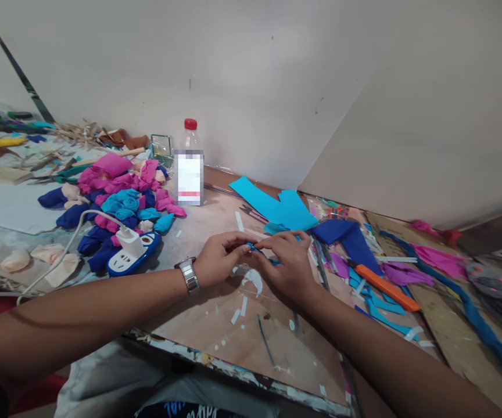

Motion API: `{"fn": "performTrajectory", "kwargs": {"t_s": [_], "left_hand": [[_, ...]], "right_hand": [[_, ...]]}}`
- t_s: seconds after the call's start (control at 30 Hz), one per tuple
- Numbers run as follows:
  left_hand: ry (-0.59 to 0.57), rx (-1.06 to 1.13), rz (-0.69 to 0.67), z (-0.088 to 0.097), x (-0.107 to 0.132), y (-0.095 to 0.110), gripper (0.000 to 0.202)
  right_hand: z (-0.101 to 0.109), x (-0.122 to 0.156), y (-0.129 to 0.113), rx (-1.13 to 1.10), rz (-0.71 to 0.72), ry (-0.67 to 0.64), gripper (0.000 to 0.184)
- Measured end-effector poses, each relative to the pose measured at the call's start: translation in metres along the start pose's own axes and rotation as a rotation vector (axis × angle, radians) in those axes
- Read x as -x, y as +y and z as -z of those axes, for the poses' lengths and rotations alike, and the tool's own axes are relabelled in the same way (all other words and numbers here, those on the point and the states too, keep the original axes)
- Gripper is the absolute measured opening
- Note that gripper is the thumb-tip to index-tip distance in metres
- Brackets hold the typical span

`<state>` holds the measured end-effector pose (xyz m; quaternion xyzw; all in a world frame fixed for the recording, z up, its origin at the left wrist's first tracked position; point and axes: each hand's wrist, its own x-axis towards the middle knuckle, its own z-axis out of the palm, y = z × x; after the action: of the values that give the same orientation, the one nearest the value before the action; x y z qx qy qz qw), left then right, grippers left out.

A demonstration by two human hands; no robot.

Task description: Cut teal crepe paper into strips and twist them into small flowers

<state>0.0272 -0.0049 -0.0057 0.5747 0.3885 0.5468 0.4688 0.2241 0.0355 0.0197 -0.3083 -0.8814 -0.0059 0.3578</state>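
Note:
My left hand (220,258), with a metal watch (189,275) on its wrist, and my right hand (288,261) meet over the glass-topped table (233,325). Both pinch a small piece of light blue paper (253,247) between their fingertips. Only a sliver of that paper shows between the fingers. Light blue sheets (277,206) and a dark blue piece (342,235) lie just beyond my right hand.
A heap of pink, blue and dark blue paper flowers (120,200) sits at the left, next to a blue-white power strip with a plug (133,252). A red-capped bottle (189,165) stands behind. An orange cutter (386,287) and paper scraps lie right. The table's near edge runs below my arms.

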Motion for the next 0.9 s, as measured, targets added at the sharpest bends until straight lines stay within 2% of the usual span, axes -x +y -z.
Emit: {"fn": "performTrajectory", "kwargs": {"t_s": [0.27, 0.5, 0.9], "left_hand": [[0.01, 0.095, 0.051, 0.0, 0.0012, -0.0093, 0.036], [0.01, -0.035, -0.001, 0.0006, 0.0014, -0.0066, 0.03], [0.038, -0.129, 0.04, 0.0021, 0.0003, -0.0045, 0.028]], "right_hand": [[0.0006, 0.0001, 0.0016, 0.018, 0.034, -0.031, 0.004], [0.0019, 0.0004, -0.0001, -0.016, 0.029, -0.041, 0.008], [0.0014, 0.0001, -0.0003, -0.041, 0.041, -0.038, 0.016]]}}
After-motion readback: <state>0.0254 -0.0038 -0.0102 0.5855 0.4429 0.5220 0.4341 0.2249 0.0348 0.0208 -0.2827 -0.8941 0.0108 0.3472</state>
